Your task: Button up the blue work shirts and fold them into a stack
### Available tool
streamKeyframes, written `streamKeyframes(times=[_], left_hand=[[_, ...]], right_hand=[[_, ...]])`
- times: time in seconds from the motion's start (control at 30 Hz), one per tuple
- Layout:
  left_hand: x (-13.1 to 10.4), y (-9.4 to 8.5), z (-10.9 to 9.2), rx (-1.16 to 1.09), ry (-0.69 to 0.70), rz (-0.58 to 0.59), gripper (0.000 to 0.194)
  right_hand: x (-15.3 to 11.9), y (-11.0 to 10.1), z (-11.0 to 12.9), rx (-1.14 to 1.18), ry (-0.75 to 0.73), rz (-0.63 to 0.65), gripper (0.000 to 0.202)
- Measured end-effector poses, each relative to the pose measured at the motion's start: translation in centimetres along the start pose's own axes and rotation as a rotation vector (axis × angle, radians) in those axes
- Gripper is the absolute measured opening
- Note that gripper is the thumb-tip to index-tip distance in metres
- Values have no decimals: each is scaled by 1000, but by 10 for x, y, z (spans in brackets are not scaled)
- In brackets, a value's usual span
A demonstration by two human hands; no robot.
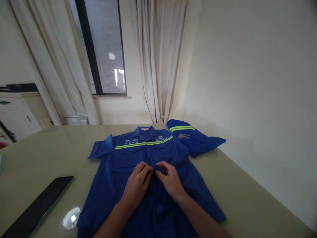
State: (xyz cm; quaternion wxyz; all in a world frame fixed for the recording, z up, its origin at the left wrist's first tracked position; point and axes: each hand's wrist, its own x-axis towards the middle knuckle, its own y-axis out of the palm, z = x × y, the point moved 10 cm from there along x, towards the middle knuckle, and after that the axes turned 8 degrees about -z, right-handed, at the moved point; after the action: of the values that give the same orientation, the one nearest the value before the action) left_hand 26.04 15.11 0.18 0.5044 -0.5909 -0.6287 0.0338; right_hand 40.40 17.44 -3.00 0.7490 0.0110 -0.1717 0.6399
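Observation:
A blue short-sleeved work shirt (116,185) lies front up on the table, collar at the far end, with a yellow-green reflective stripe across its chest. My left hand (139,180) is closed in a pinch on the shirt's front placket, just below the chest pockets. Right beside it, my right hand (170,178) pinches the other side of the same placket, thumb and fingers curled at the cloth. The fingertips of both hands nearly meet. Whether a button is between them is too small to see. The placket below my hands hangs slightly apart.
Another blue garment (198,140) with a reflective stripe lies folded at the far right, touching the shirt's sleeve. A dark flat tablet-like slab (42,205) rests at the left on the greenish table (81,168). A wall borders the table's right edge; curtains (160,59) hang behind.

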Motion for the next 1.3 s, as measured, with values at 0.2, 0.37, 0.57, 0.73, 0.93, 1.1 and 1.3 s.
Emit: streamKeyframes(times=[0.2, 0.37, 0.57, 0.73, 0.93, 1.1, 1.3], left_hand=[[-2, 0, -2, 66, 40, -14, 18], [-2, 2, -2, 76, 47, 5, 19], [-3, 3, 8, 34, -33, 4, 20], [-2, 2, 2, -19, -34, 25, 25], [-1, 2, 6, -41, -81, 23, 26], [-2, 2, 12, -119, -106, 7, 21], [-4, 4, 11, -273, -201, 40, 20]], right_hand=[[-3, -4, 10, -39, -48, -57, 15], [-4, -6, 12, -55, -47, -83, 22], [-6, 1, 16, -133, -85, -24, 14], [-9, -3, 25, -148, -144, -70, 16], [-8, -1, 23, -65, -106, -32, 21], [-5, 7, 12, 67, -20, 63, 23], [-9, 5, 26, -68, -137, 33, 9]])
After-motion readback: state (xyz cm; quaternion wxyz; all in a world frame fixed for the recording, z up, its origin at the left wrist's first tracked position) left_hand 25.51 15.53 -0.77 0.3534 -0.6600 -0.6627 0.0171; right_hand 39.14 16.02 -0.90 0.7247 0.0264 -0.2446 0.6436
